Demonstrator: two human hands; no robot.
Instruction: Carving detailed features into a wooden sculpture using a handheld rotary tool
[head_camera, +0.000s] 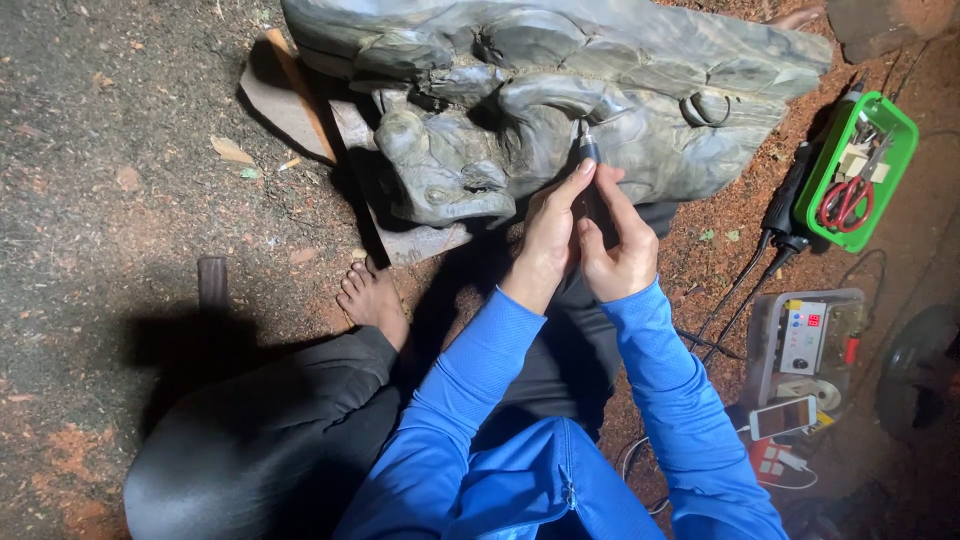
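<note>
A large grey-green carved stone sculpture (560, 90) lies on wooden supports on the ground in front of me. My right hand (618, 238) grips a slim dark rotary carving handpiece (588, 150), its tip touching the stone's surface. My left hand (550, 228) presses against the right hand and the tool, steadying it. Both arms wear blue sleeves. My bare foot (372, 295) rests on the dirt beside the sculpture's base.
A green tray (900, 130) with red scissors (845, 200) and small bits sits at the right. Black handpieces with cables (785, 215) lie beside it. A clear box holds a control unit (803, 335), with a phone (782, 417) in front. Wooden planks (290, 95) prop the stone.
</note>
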